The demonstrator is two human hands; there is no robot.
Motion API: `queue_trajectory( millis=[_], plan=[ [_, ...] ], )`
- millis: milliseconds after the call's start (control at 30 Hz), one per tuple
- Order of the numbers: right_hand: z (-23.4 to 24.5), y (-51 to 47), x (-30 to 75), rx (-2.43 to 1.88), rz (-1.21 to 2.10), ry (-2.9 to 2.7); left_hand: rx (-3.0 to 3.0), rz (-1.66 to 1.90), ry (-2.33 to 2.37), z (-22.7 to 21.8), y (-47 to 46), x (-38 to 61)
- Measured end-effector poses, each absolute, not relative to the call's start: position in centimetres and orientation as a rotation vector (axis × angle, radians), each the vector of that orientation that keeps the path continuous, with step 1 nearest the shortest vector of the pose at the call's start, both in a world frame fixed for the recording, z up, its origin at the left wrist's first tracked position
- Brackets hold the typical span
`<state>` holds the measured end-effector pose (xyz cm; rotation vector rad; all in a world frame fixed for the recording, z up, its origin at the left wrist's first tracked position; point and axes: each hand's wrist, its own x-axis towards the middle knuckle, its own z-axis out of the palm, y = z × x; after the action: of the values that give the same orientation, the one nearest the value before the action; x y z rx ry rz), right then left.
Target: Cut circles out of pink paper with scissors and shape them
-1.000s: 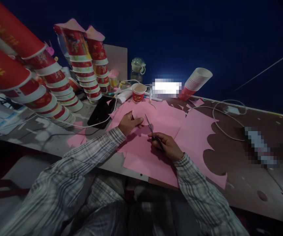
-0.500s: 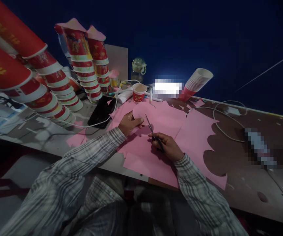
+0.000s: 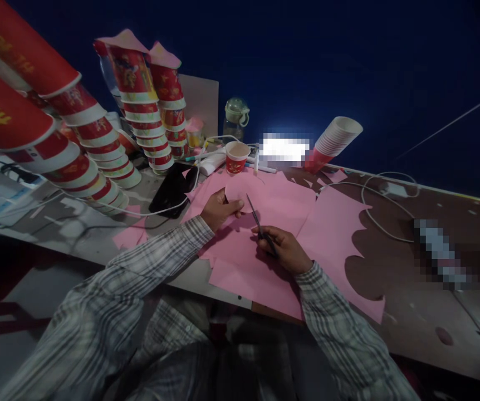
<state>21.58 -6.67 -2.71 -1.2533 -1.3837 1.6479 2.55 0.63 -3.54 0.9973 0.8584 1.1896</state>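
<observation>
Head camera view: the left hand (image 3: 219, 209) pinches a rounded pink paper piece (image 3: 240, 192), its fingers clamped on the near-left edge and lifting it slightly off the pink sheets (image 3: 265, 267) spread on the table (image 3: 424, 317). The right hand (image 3: 285, 250) is closed around the handles of one pair of scissors (image 3: 259, 223), whose blades point far-left toward the curved piece and look close to shut, though the dim light makes that hard to tell. The step in hand seems to be trimming a round shape out of the paper; the next cut would call for the left hand turning the piece so that the curve keeps feeding into the blades, with the fingers staying clear of them.

By count: two hands, one pair of scissors, one rounded piece being held. One single red paper cup (image 3: 236, 157) stands upright just beyond the paper. Two tall upright stacks of red cups (image 3: 146, 111) rise at the far left, each capped with pink paper; more leaning stacks (image 3: 56, 145) crowd the left edge, too overlapped to count. One tilted stack of white-rimmed cups (image 3: 332, 139) lies far right of centre. One dark phone (image 3: 171, 189) lies left of the paper, one small jar with a green lid (image 3: 235, 117) stands behind, and a white cable (image 3: 373, 206) loops at the right.
</observation>
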Motion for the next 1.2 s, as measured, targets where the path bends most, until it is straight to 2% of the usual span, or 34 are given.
queue_trajectory(
  millis=[1200],
  plan=[
    [-1.9,-6.9,21.7,-1.233,1.693,-1.334,1.011,1.282,0.885,-3.5,1.8,1.0]
  ],
)
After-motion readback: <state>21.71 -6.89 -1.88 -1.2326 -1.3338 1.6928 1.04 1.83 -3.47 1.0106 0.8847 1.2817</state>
